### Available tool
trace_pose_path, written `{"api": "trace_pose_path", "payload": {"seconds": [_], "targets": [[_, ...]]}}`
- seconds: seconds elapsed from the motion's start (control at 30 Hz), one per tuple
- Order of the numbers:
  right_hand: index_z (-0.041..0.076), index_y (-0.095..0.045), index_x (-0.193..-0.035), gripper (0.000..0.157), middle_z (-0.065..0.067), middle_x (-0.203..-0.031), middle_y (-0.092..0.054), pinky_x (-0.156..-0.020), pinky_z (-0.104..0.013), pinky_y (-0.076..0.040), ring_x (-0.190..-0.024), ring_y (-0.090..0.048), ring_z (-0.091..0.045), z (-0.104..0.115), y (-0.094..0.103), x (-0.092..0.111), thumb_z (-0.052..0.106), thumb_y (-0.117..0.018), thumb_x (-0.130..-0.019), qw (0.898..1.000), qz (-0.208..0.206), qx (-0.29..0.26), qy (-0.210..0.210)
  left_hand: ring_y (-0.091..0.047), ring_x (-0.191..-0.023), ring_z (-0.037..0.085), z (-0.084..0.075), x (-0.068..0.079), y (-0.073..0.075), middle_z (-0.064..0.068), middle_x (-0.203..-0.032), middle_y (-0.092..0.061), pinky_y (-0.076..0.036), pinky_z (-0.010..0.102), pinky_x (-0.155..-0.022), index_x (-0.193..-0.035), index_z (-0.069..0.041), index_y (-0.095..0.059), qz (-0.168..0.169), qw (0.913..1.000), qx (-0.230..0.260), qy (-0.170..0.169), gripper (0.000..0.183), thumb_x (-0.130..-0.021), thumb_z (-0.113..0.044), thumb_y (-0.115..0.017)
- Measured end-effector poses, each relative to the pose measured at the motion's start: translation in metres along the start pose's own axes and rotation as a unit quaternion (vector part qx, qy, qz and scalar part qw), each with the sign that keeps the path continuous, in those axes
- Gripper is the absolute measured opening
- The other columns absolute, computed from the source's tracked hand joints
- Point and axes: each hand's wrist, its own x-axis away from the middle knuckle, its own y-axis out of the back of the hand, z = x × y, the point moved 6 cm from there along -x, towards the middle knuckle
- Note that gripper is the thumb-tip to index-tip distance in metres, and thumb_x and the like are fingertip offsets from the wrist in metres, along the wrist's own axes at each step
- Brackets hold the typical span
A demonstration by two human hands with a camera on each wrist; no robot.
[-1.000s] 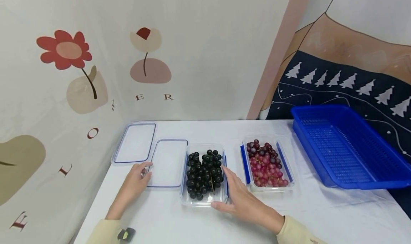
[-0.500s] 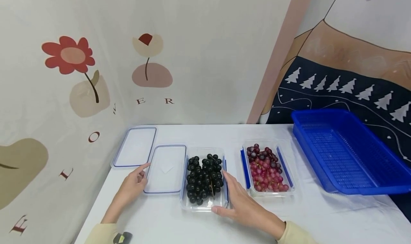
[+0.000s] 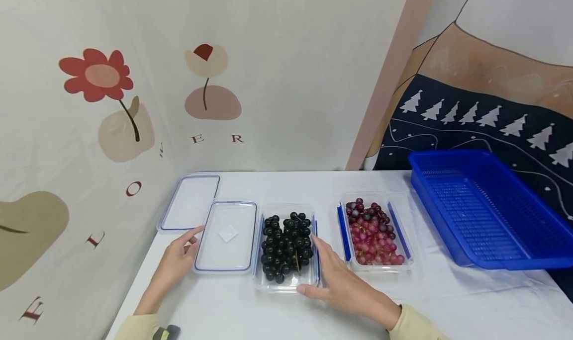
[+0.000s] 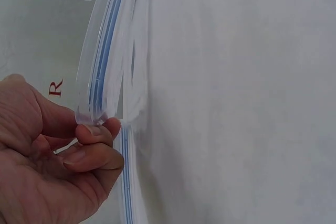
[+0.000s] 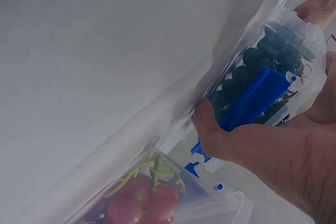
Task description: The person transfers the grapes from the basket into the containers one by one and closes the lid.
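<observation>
My left hand (image 3: 176, 258) pinches the left edge of a clear, blue-rimmed container lid (image 3: 227, 253). In the left wrist view, the thumb and fingers meet at the corner of the lid (image 4: 100, 77). To the lid's right stands a lidless clear container (image 3: 288, 283) filled with dark grapes (image 3: 286, 248). My right hand (image 3: 342, 283) holds this container by its right side, thumb at the near corner. From the right wrist, the thumb (image 5: 210, 129) lies beside the container's blue side clip (image 5: 257, 98); the other fingers are partly hidden.
A second clear container (image 3: 379, 268) holds red grapes (image 3: 371, 235), right of my right hand. Another lid (image 3: 190, 201) lies at the table's back left. A blue plastic basket (image 3: 470, 215) stands at the right. A wall hanging (image 3: 291, 81) closes off the back.
My left hand has shifted left and slightly nearer, drawing the lid with it. A pale, diamond-shaped glint now shows on the lid. The right hand stays at the dark-grape container.
</observation>
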Motion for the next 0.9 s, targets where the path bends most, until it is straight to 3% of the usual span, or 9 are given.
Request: {"api": "trace_pose_path", "payload": {"seconds": [0.33, 0.9], "targets": [[0.015, -0.006, -0.177, 0.118, -0.015, -0.181, -0.010, -0.120, -0.074, -0.024, -0.163, -0.017, -0.043, -0.001, 0.002, -0.001, 0.064, -0.076, -0.095, 1.000, -0.001, -0.011, 0.013, -0.041, -0.057, 0.008, -0.015, 0.005, 0.013, 0.015, -0.104, -0.060, -0.038, 0.026, -0.050, -0.151, 0.007, -0.057, -0.007, 0.9998, -0.019, -0.001, 0.044, -0.108, 0.008, -0.052], [0.015, -0.005, -0.177, 0.117, -0.017, -0.180, -0.010, -0.120, -0.074, -0.024, -0.163, -0.016, -0.043, -0.002, 0.002, 0.000, 0.059, -0.078, -0.097, 1.000, -0.002, -0.013, 0.021, -0.040, -0.057, 0.010, -0.064, 0.013, 0.015, 0.014, -0.108, -0.058, -0.036, 0.025, -0.048, -0.155, 0.004, -0.055, 0.004, 0.9991, 0.032, -0.028, 0.045, -0.110, 0.004, -0.054]]}}
